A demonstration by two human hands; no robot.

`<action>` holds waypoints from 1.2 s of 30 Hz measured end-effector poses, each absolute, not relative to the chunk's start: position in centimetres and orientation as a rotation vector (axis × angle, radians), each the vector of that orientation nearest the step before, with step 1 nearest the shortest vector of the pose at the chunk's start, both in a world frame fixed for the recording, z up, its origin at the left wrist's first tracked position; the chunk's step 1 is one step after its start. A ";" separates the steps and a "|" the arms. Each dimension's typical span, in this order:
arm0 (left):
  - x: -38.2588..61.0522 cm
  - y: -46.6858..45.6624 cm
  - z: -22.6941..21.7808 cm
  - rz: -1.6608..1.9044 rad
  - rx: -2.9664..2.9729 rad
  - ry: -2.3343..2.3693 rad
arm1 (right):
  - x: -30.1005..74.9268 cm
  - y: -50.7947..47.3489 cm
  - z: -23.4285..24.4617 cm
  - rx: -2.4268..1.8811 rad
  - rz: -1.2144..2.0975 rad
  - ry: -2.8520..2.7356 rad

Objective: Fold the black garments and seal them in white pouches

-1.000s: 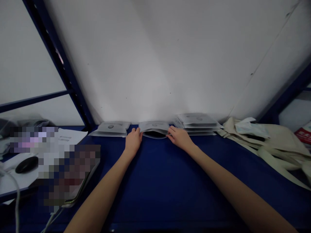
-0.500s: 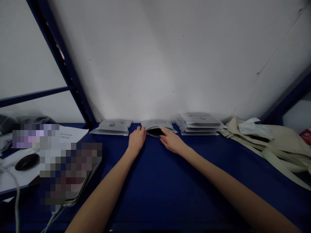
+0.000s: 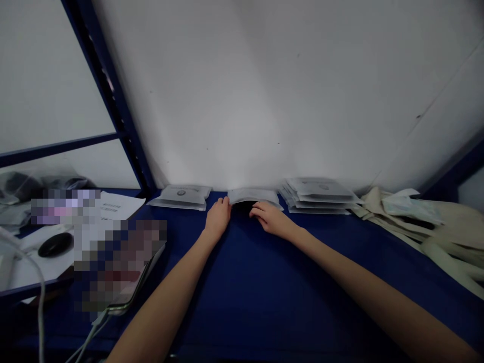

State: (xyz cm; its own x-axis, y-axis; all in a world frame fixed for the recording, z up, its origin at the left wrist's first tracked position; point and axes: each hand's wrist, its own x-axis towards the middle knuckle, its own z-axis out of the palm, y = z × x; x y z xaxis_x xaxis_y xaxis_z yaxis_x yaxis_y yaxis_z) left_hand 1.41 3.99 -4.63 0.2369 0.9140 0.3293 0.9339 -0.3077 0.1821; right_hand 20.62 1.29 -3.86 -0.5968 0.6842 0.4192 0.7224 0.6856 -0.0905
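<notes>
A frosted zip bag [image 3: 253,194] lies in the middle, against the wall, its front mouth gaping over a dark interior. At its left corner, my left hand [image 3: 218,218] has its fingers pinched on the bag's edge. My right hand [image 3: 271,218] is at the right part of the mouth, fingers bent and slightly apart, with nothing visible in them. Whether its fingertips touch the bag I cannot tell. To the left lies another frosted zip bag [image 3: 183,196] with a round dark logo. On the right is a stack of similar bags [image 3: 321,194].
Both arms reach over the blue tabletop [image 3: 249,292]. At left are a phone [image 3: 124,297] with a cable, printed paper [image 3: 124,201] and a black computer mouse [image 3: 55,244]. Beige cloth [image 3: 454,227] is piled at right. A grey-white wall [image 3: 242,101] rises behind.
My right fingers have drawn back slightly from inside the bag's mouth. My left hand stays at the bag's left edge. The whole view has shifted a little.
</notes>
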 end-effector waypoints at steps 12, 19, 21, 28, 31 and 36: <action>1.5 3.3 -4.2 -0.586 -2.451 -1.833 | 22.7 -3.9 -0.6 -1.146 0.479 -2.058; 2.6 -0.8 -0.2 -1.368 -3.154 -1.329 | 23.4 -4.5 -0.3 -1.234 0.203 -1.942; 3.1 -1.8 0.4 -1.432 -3.328 -1.276 | 23.1 -4.7 -0.3 -1.225 0.129 -1.909; 3.3 -0.5 0.1 -2.215 -2.973 -1.503 | 22.9 -5.8 1.0 -1.043 -0.034 -1.760; 1.7 0.6 1.0 -2.910 -2.329 -1.531 | 24.7 -5.3 1.7 -0.983 -0.044 -1.441; -0.4 1.5 2.0 -3.460 -1.691 -1.376 | 27.8 -3.6 1.3 -0.925 0.027 -1.270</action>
State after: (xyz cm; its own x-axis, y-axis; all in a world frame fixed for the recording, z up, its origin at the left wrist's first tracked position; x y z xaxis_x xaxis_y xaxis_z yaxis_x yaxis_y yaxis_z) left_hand -0.44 1.47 2.01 -0.3122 0.9076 0.2806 -0.4672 -0.4039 0.7865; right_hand 27.80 -3.56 1.28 0.3460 0.4935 0.7980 0.4591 0.6527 -0.6027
